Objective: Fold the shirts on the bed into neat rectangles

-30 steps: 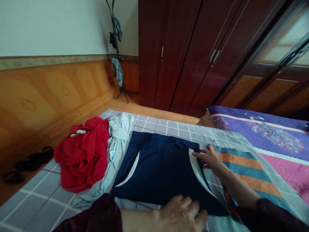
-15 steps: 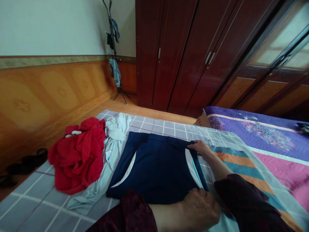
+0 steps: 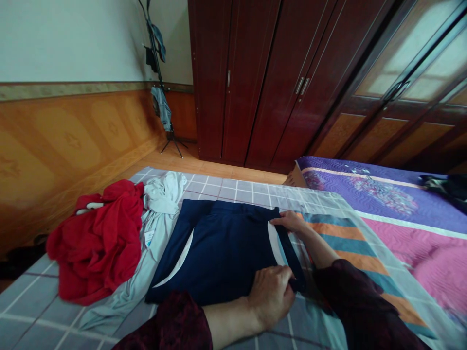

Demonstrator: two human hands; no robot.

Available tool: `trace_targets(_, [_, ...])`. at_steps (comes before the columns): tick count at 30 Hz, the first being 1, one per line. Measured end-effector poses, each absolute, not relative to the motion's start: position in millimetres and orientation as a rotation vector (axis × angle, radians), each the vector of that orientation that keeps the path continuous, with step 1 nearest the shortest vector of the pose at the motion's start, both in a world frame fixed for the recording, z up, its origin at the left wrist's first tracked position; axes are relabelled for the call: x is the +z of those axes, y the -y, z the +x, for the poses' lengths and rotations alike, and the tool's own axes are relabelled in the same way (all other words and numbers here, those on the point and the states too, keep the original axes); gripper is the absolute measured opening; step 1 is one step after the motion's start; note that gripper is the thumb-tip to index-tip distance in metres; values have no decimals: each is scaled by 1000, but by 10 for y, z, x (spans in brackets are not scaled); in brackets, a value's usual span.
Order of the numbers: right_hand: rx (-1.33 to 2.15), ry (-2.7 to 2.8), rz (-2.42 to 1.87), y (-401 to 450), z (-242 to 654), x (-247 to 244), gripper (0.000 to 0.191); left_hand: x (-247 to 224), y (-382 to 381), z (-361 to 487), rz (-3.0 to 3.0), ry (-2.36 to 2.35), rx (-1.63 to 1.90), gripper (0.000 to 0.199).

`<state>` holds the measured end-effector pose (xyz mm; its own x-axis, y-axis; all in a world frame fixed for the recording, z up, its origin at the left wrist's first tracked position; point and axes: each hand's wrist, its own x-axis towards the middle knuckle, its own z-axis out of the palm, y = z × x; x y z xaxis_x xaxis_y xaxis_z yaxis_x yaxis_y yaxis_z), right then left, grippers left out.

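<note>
A pair of navy blue shorts (image 3: pixel 226 253) with curved white side panels lies spread flat on a grey checked bed sheet (image 3: pixel 32 311). My left hand (image 3: pixel 272 294) is closed at the shorts' near right corner, its fingers curled over the dark fabric. Beyond it, my right hand (image 3: pixel 290 221) pinches the far right corner, thumb and fingertips on the edge. Left of the shorts lie a crumpled pale grey garment (image 3: pixel 166 194) and a bunched red garment (image 3: pixel 102 243).
A striped orange and teal cloth (image 3: pixel 350 245) lies to the right, beside a purple and pink quilt (image 3: pixel 365 184). Dark red wardrobes (image 3: pixel 251 87) stand behind the bed. A coat stand (image 3: pixel 160 82) with hanging items occupies the corner.
The view has turned slightly right, so things sit further left. My left hand has shifted left and a little away from me along the shorts' right edge; my right hand keeps its corner.
</note>
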<state>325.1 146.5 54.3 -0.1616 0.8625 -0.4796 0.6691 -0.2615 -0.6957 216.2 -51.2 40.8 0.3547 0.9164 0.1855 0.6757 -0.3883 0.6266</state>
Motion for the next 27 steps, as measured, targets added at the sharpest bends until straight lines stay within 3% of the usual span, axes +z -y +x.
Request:
trace_targets(7, [1371,1771,-1827,-1357,3199,629,20,487,514,2189,2241,-1318,639,17])
trace_targets(11, [1392,1734,-1724,-1271,3091,764,5,667,589,1951,1814,-1357,973,22])
trace_targets(16, [1325,1778,-1603,-1300,2575,1079,1,905,812,1274,1104,-1275,1321,9])
trace_targets(20, [1266,1939,-1604,-1306,1777,1175,7,856,1088,723,757,-1376,1509,21])
trace_targets(27, [1134,2354,-1623,-1010,439,904,26,428,1563,207,314,-1514,1708,42])
